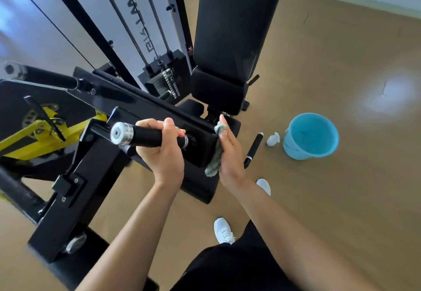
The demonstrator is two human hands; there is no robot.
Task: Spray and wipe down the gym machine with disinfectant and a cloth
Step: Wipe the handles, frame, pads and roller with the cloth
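Cloth [216, 151] sits on the right end face of the machine arm [159, 108], mid-scene. My right hand [230, 154] pins it flat, fingers straight and together, none curled round it. Left hand [164, 151] is clamped round the handle [145, 138] just left. Risk: the cloth is only pressed, so a fast stroke could slide it off the edge. If the arm pivots, a slack left grip lets it swing. Spray bottle [272, 139] stands on the floor, right, beside the bucket [311, 136], near my shoe [263, 185]; kickable.

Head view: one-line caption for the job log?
Left hand grips the black handle while right hand presses a green cloth against the machine arm's end; spray bottle and blue bucket stand beside.
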